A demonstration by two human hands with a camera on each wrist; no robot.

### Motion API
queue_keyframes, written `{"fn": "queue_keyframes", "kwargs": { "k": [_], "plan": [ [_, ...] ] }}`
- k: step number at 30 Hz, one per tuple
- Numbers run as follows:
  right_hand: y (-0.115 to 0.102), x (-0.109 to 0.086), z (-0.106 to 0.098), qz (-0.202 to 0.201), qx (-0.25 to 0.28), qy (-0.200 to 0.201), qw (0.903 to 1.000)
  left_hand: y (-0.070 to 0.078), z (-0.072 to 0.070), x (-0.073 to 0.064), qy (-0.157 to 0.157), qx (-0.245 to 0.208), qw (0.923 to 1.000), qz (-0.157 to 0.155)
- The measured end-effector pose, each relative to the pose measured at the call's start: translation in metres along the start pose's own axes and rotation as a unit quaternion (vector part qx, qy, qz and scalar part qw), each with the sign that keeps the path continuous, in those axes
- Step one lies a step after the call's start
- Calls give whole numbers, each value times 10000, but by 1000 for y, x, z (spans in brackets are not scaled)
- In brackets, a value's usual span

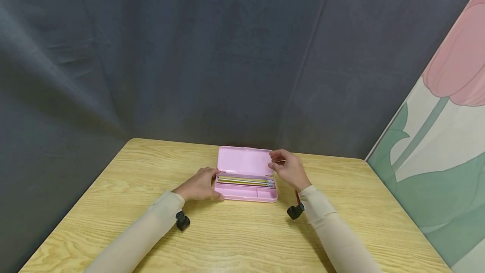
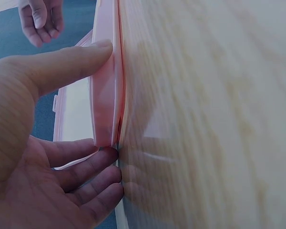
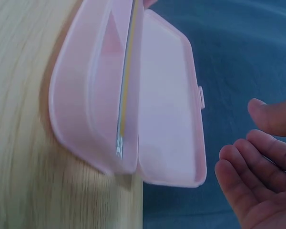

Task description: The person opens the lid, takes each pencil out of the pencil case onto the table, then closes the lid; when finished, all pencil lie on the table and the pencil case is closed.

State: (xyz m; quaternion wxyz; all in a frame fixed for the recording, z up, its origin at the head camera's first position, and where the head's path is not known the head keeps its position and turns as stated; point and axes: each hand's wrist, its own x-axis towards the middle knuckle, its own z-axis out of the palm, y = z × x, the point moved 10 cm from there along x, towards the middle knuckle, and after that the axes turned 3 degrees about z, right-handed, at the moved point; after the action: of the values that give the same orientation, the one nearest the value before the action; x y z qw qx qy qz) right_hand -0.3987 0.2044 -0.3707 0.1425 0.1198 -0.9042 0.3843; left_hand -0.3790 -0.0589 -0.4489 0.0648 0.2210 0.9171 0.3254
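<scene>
A pink pencil case lies on the table with its lid swung back. Several pencils rest side by side in its rear compartment, their silvery ends to the right. At the case's left end, my left hand holds it. The thumb presses along the front wall in the left wrist view, and the fingers reach around the end. My right hand is raised beside the lid's right edge, fingers loosely bent and apart from the thumb. Nothing is between them in the right wrist view.
The wooden table ends just behind the lid. A dark curtain hangs behind it, and a panel with a tulip print stands to the right. Small black cameras are strapped at both wrists.
</scene>
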Motion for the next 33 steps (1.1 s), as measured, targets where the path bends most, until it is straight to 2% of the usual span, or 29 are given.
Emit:
{"fn": "queue_keyframes", "kwargs": {
  "k": [12,17,20,25,33],
  "plan": [
    [-22,1,42,-245,-19,-535,9983,0,1,-2,-2,-46,10000,-79],
    [-29,-1,62,-584,-80,-765,9953,1,1,-2,-10,-39,10000,-62],
    [-30,-3,72,-760,-257,-879,9929,1,0,-1,19,-57,10000,-40],
    [-28,-9,87,-676,-523,-1217,9889,1,0,1,73,-69,9999,-2],
    [-30,-13,97,-826,-991,-1512,9800,2,-1,2,101,-92,9999,61]
  ]
}}
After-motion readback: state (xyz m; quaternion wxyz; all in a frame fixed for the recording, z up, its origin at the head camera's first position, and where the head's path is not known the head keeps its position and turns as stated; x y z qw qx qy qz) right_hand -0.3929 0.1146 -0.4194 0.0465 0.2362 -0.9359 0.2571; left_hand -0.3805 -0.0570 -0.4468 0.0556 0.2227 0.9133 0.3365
